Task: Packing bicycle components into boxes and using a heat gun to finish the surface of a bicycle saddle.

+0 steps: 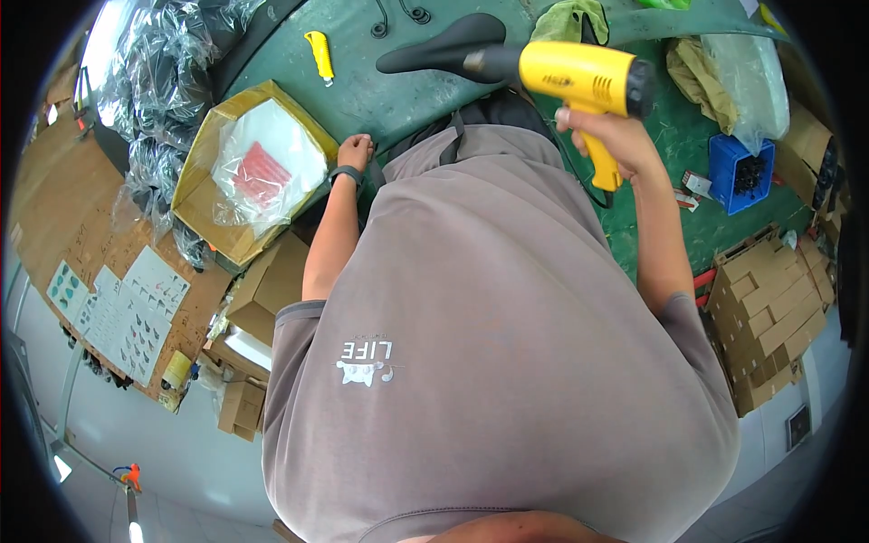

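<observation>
Your right hand (608, 136) has its fingers (570, 119) wrapped round the grip of the yellow plastic heat gun (579, 77), its dark metal nozzle aimed at the black bicycle saddle (444, 50) lying near the far edge of the green surface (380, 90). Judging from this, keep the nozzle a little off the saddle's smooth, curved skin and sweep rather than dwell, so nothing scorches. Your left hand (356, 151) rests clenched in a fist, holding nothing, at the near edge beside the open yellow cardboard box (204, 172) of crinkled clear plastic bags (267, 167).
</observation>
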### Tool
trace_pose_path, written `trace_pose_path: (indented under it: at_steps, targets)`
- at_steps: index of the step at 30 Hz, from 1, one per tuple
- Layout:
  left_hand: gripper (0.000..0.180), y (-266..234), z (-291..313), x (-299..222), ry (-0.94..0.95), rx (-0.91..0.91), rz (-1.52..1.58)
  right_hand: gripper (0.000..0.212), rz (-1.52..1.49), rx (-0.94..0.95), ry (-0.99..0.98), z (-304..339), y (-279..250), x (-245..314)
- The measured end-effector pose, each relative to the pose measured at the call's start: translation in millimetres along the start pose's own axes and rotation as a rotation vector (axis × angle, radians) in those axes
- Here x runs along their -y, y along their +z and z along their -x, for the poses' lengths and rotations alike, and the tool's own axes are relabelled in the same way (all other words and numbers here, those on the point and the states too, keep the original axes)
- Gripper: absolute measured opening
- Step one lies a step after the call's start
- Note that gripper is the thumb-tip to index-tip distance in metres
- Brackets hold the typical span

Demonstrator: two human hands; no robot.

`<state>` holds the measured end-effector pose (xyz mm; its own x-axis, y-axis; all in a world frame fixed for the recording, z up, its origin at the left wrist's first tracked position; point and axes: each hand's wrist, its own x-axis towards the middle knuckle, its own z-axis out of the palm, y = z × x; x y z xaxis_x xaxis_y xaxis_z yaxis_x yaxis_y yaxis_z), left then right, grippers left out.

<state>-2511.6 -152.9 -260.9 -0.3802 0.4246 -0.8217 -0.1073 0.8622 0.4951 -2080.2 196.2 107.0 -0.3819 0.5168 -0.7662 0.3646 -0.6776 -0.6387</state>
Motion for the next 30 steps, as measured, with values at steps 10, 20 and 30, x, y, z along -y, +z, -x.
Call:
trace_pose_path:
  at_steps: [10,20,30]
  targets:
    - [0.045,74.4,35.4,9.7,0.182,0.07,-0.283,0.025,0.096,0.189,0.023,-17.3,-23.2,10.0]
    - [0.035,109.8,55.4,-54.1,0.21,-0.16,-0.16,0.027,0.096,0.08,-0.004,-34.7,-73.7,-3.8]
    - [0.048,105.3,4.3,-239.6,0.209,-0.324,0.227,0.023,-0.133,0.086,0.033,-12.3,-98.0,0.4]
